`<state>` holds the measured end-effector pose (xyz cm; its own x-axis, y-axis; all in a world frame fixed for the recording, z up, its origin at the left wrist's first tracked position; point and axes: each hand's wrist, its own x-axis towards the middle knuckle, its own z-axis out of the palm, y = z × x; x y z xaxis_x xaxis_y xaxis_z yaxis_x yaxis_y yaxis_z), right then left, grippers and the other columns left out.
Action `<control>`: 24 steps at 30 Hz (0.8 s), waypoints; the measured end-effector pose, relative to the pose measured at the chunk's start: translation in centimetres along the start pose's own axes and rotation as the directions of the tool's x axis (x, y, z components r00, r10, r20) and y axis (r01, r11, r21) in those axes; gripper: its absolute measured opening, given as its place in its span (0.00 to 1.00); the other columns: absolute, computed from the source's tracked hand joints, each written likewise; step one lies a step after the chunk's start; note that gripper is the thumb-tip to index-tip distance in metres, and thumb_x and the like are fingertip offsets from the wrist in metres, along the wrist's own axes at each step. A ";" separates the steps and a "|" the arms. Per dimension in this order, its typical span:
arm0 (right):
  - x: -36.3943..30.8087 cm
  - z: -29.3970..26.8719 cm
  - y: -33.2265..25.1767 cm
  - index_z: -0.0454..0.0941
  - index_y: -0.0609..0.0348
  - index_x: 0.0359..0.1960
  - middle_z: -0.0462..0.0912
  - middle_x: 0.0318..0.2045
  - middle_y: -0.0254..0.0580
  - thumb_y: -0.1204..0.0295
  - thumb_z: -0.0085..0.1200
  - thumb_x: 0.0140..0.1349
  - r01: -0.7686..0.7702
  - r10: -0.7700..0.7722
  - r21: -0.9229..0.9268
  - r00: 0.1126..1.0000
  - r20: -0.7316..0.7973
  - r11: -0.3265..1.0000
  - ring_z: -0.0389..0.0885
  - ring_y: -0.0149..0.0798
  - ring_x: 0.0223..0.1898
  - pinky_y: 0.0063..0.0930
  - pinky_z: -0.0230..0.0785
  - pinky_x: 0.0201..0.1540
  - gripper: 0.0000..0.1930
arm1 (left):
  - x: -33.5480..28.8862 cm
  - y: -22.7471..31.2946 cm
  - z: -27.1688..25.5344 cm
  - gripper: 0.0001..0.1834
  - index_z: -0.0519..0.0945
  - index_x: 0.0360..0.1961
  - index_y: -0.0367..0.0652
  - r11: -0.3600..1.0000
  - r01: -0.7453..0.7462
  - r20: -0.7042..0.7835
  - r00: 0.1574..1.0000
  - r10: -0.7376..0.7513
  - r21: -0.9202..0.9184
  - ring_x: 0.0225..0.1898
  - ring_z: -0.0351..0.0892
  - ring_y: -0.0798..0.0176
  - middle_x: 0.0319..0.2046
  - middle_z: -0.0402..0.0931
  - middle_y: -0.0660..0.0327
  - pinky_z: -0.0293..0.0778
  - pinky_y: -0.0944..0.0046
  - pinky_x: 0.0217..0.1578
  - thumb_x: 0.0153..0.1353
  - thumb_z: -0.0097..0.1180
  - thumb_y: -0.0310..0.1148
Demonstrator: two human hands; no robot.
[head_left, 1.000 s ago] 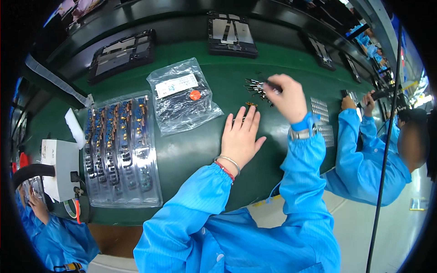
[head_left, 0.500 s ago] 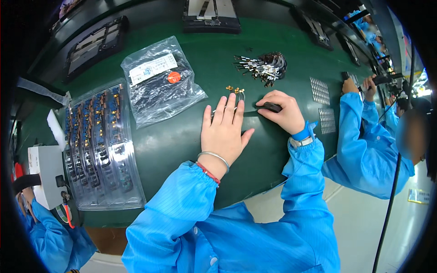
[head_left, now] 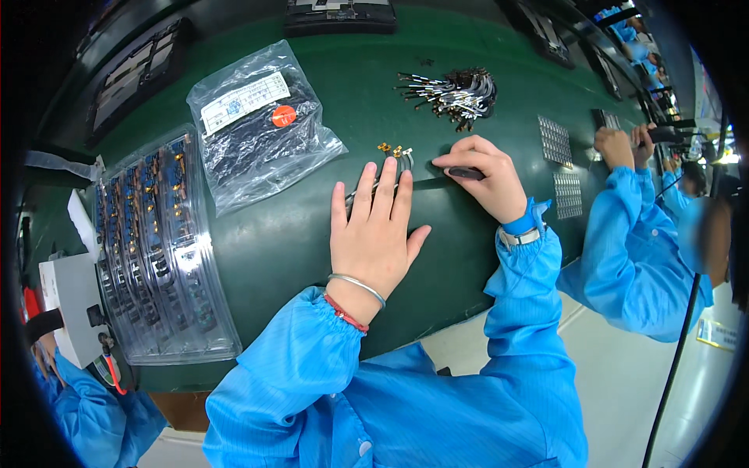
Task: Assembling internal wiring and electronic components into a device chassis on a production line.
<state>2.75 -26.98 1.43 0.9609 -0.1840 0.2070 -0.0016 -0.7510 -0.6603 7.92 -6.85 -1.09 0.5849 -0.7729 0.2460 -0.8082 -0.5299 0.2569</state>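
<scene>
My left hand (head_left: pixel 370 218) lies flat on the green table with its fingers spread. Beneath its fingers are a few thin dark cables (head_left: pixel 405 161), whose gold-coloured ends (head_left: pixel 396 150) show beyond the fingertips. The rest of their length is mostly covered. To the right, my right hand (head_left: pixel 491 175) is closed around a slim black hand tool (head_left: pixel 466 173). A narrow dark tip points left from it toward the cables; its exact kind cannot be made out.
A pile of similar cables (head_left: pixel 460 97) lies farther back. On the left are a clear plastic bag (head_left: pixel 261 125) and a clear tray (head_left: pixel 222 312) of small parts. Small grids of pieces (head_left: pixel 555 142) sit at the right, near a co-worker's hands (head_left: pixel 620 144).
My left hand stays flat over the cables, their ends now slightly more fanned. My right hand keeps the tool, its fingers a little shifted. The whole view has moved slightly.
</scene>
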 end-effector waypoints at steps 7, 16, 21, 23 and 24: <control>0.5 0.5 -0.2 0.80 0.61 0.30 0.76 0.31 0.40 0.80 0.62 0.46 -0.008 0.009 -0.060 1.000 0.015 0.998 0.77 0.37 0.32 0.26 0.69 0.35 0.08 | -1.4 -0.2 -1.4 0.35 0.63 0.62 0.52 0.999 0.044 0.083 0.996 -0.044 0.009 0.64 0.54 0.58 0.64 0.56 0.63 0.49 0.42 0.60 0.54 0.53 0.52; 1.0 2.5 -1.5 0.80 0.61 0.30 0.77 0.29 0.40 0.78 0.64 0.44 0.010 -0.010 -0.050 1.000 0.001 0.999 0.77 0.38 0.30 0.26 0.69 0.32 0.09 | -3.0 -1.0 -2.4 0.36 0.63 0.62 0.53 0.999 0.035 0.111 0.993 -0.032 -0.024 0.64 0.55 0.58 0.64 0.56 0.65 0.49 0.38 0.59 0.52 0.55 0.50; 0.6 2.0 -1.7 0.82 0.59 0.31 0.77 0.28 0.38 0.80 0.64 0.43 0.010 -0.010 -0.021 1.000 -0.003 1.000 0.76 0.36 0.31 0.25 0.68 0.33 0.11 | -3.0 -0.9 -2.6 0.36 0.64 0.61 0.57 0.998 0.019 0.078 0.997 -0.015 -0.055 0.64 0.55 0.56 0.64 0.55 0.63 0.50 0.33 0.56 0.50 0.58 0.49; 0.6 2.0 -1.7 0.82 0.58 0.32 0.76 0.28 0.37 0.81 0.63 0.43 0.006 -0.006 -0.023 1.000 -0.018 1.000 0.75 0.34 0.31 0.24 0.68 0.33 0.11 | -2.9 -0.8 -2.6 0.35 0.65 0.61 0.59 0.998 0.042 0.064 0.997 -0.039 -0.055 0.64 0.54 0.53 0.65 0.54 0.60 0.49 0.32 0.55 0.50 0.58 0.49; 0.6 2.0 -1.6 0.82 0.58 0.32 0.76 0.28 0.37 0.81 0.63 0.43 0.007 -0.007 -0.025 1.000 -0.016 1.000 0.75 0.34 0.31 0.24 0.68 0.33 0.11 | -2.8 -0.7 -2.6 0.34 0.66 0.60 0.61 0.996 0.065 0.052 0.997 -0.062 -0.054 0.65 0.53 0.51 0.65 0.53 0.57 0.49 0.31 0.55 0.49 0.58 0.49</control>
<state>3.89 -24.60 1.20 0.9562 -0.1891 0.2232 -0.0022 -0.7676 -0.6409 7.03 -3.38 0.41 0.6298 -0.7555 0.1805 -0.7636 -0.5596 0.3221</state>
